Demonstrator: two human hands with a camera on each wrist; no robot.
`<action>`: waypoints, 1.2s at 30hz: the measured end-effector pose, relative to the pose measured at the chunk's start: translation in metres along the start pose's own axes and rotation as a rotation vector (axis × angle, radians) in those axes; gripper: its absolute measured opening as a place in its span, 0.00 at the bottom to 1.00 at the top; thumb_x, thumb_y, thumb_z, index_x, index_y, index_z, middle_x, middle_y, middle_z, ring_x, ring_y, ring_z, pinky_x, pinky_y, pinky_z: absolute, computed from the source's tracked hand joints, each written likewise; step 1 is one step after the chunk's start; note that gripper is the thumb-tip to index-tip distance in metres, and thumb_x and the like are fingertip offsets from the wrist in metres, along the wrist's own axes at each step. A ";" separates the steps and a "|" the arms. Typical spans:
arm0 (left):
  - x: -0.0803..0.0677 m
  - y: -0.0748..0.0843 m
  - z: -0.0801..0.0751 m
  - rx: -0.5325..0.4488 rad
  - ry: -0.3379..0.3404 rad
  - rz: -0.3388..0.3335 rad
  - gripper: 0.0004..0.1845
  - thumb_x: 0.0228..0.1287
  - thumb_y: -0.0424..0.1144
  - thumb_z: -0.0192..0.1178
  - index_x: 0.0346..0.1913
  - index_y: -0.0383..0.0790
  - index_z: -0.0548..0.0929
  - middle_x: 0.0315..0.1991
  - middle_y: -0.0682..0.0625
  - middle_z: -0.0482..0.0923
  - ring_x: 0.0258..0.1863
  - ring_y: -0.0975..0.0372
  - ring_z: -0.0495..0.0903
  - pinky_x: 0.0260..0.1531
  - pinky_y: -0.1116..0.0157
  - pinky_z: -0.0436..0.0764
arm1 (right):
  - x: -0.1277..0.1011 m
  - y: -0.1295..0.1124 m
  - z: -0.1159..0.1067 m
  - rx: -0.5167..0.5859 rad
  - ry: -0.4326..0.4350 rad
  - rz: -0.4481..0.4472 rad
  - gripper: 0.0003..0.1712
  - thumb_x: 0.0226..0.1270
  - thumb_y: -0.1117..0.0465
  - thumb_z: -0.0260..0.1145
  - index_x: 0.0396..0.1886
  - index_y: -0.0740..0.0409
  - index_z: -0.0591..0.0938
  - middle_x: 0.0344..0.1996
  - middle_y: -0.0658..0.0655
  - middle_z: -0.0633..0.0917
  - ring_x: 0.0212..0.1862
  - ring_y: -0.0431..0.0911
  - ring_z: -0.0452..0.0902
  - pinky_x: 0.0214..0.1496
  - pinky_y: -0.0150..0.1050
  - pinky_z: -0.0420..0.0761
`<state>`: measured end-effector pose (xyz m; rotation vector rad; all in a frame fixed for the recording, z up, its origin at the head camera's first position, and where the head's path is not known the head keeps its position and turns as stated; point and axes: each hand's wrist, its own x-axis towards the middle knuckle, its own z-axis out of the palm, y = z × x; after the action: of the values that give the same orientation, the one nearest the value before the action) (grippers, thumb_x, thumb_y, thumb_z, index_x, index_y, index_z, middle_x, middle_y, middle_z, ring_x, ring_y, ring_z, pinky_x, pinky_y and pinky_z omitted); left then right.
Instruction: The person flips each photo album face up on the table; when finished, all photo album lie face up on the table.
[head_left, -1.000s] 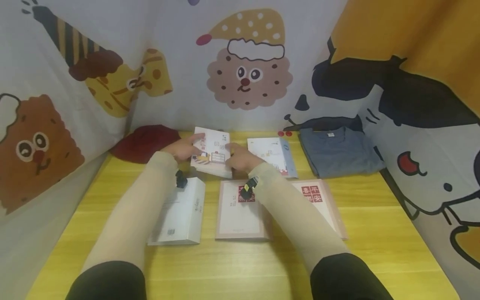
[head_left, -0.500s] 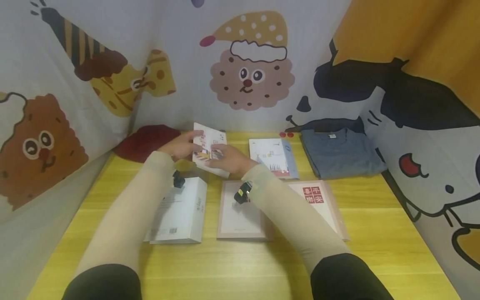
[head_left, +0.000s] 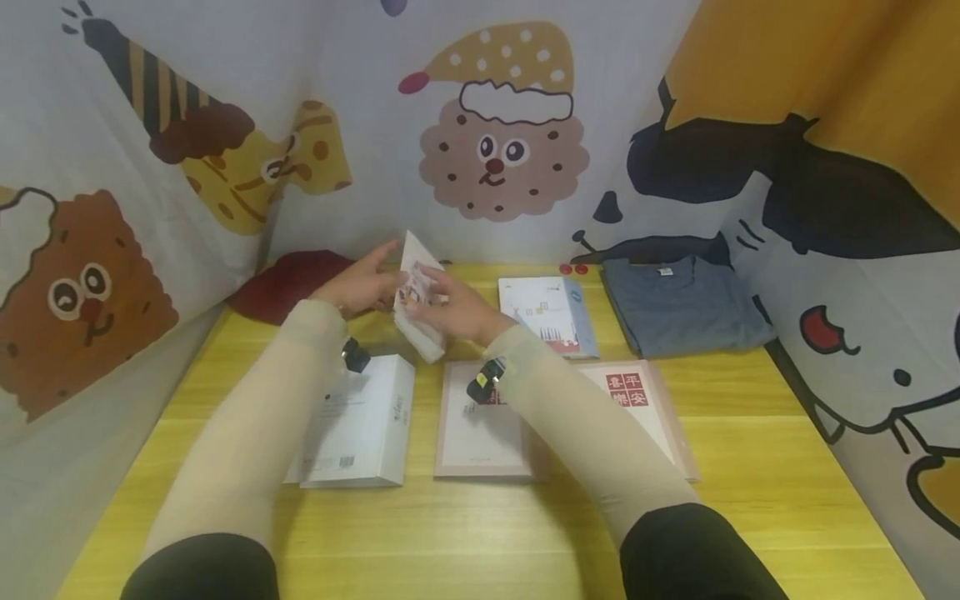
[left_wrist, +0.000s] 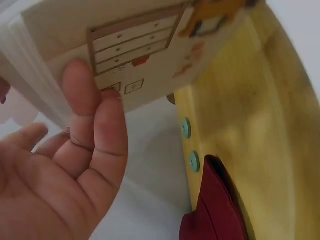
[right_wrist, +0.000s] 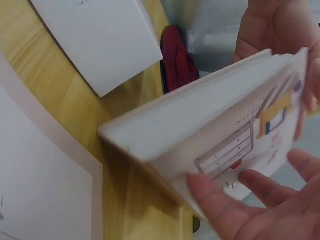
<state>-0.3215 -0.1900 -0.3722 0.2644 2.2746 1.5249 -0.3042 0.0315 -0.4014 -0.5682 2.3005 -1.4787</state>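
A thick white book (head_left: pixel 423 340) with a printed cover stands tilted on edge at the back of the table. In the right wrist view its pages (right_wrist: pixel 200 105) face up and its cover drawings of drawers and a yellow figure show. My left hand (head_left: pixel 363 287) grips the book's left edge, index finger stretched out past it. My right hand (head_left: pixel 468 312) lies against the printed cover, fingers spread and fairly straight. Close up in the left wrist view, fingertips (left_wrist: pixel 82 90) lie over the cover. Whether the book's lower edge touches the table cannot be told.
Nearer me lie a white book (head_left: pixel 356 425) and two pink-bordered books, one (head_left: pixel 480 450) partly under my right wrist and another (head_left: pixel 652 417). A white-and-blue book (head_left: pixel 536 312), a folded grey-blue shirt (head_left: pixel 682 304) and a dark red hat (head_left: pixel 288 283) line the back, before a printed curtain (head_left: pixel 345 225).
The book has turned from lying face-up to standing more on edge, its top end raised. My right hand has moved from the book's right edge onto its cover.
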 end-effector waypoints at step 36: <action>0.008 -0.034 0.004 0.441 -0.036 -0.237 0.39 0.79 0.42 0.53 0.86 0.49 0.52 0.81 0.37 0.58 0.76 0.43 0.63 0.77 0.41 0.63 | 0.002 0.028 -0.014 -0.139 0.104 0.226 0.46 0.63 0.67 0.69 0.82 0.49 0.67 0.79 0.60 0.69 0.72 0.57 0.71 0.79 0.54 0.69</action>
<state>-0.3252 -0.1972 -0.4068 0.1315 2.4890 0.8877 -0.3169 0.0520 -0.4219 -0.2602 2.4670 -1.2779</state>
